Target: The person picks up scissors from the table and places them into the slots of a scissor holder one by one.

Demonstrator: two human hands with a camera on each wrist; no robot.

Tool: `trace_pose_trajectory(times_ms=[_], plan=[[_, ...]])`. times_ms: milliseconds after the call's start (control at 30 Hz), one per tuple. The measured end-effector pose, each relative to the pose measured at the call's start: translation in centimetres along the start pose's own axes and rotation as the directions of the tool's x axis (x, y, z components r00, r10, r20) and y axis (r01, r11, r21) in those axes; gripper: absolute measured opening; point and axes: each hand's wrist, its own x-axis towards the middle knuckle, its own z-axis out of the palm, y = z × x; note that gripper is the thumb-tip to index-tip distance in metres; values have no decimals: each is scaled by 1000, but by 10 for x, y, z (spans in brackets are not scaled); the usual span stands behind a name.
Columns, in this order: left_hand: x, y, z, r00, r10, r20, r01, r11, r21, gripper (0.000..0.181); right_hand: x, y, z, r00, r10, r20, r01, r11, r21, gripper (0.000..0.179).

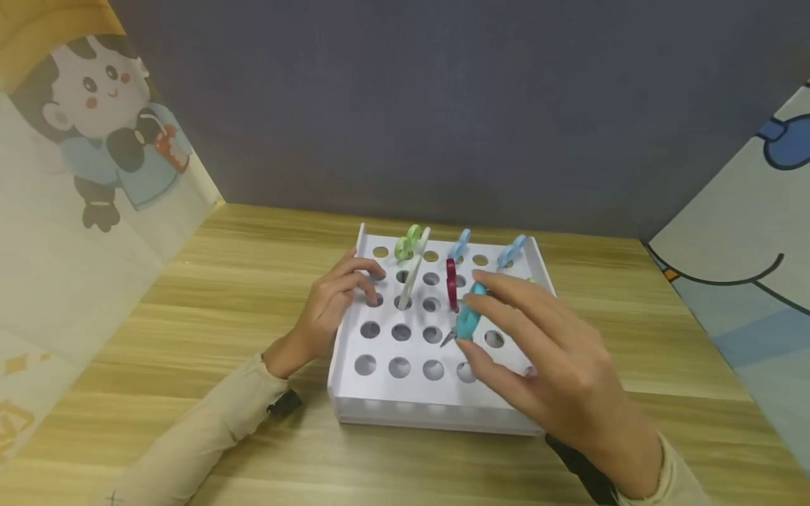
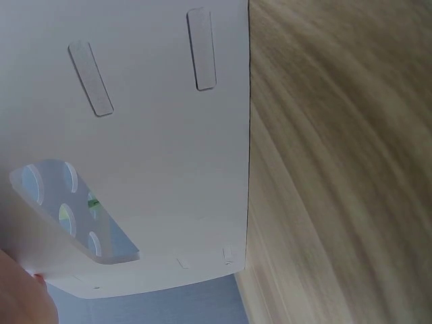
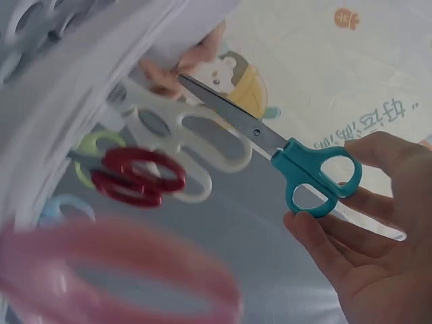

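My right hand (image 1: 560,358) pinches teal-handled scissors (image 1: 469,315) by the finger loops, thumb on one side and fingertips on the other. In the right wrist view the blades are together, pointing away from the hand toward the white rack (image 1: 418,390). In the head view their tip is over the front half of the rack's holed top. My left hand (image 1: 332,299) rests on the rack's left edge, fingers bent over onto the top. White scissors (image 1: 414,270) and red scissors (image 1: 452,284) stand handles up in holes nearby.
Green scissors (image 1: 405,246) and two light blue pairs, one at the back middle (image 1: 460,244) and one at the back right (image 1: 511,251), stand in the back row. A pink handle (image 3: 135,246) looms close in the right wrist view. A dark grey panel (image 1: 405,112) rises behind the wooden table (image 1: 253,253).
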Motion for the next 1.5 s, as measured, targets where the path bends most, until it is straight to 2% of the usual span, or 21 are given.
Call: trace_pose_trajectory(times_ms=[367, 567, 700, 833, 1033, 1167, 1500], plan=[[0, 2, -1, 1000, -4, 5, 4, 1000, -2, 31, 2, -11, 23, 999, -42, 25, 39, 991, 130, 31], [4, 3, -1, 1000, 4, 11, -4, 1000, 3, 32, -6, -10, 38, 994, -11, 105, -7, 986, 169, 30], [6, 3, -2, 1000, 8, 17, -8, 1000, 2, 32, -14, -7, 46, 982, 6, 186, -39, 983, 178, 30], [6, 1, -2, 1000, 9, 17, -9, 1000, -1, 32, -22, -4, 54, 962, 15, 273, -61, 985, 160, 32], [0, 0, 1, 1000, -5, 10, 5, 1000, -2, 32, -32, -5, 57, 925, 40, 379, -92, 988, 122, 33], [-5, 1, 4, 1000, -10, 20, 11, 1000, -9, 32, -36, -9, 55, 905, 79, 417, -135, 985, 107, 32], [1, 3, 0, 1000, 6, 13, -6, 1000, -5, 33, -31, -5, 52, 906, 62, 420, -135, 980, 147, 35]])
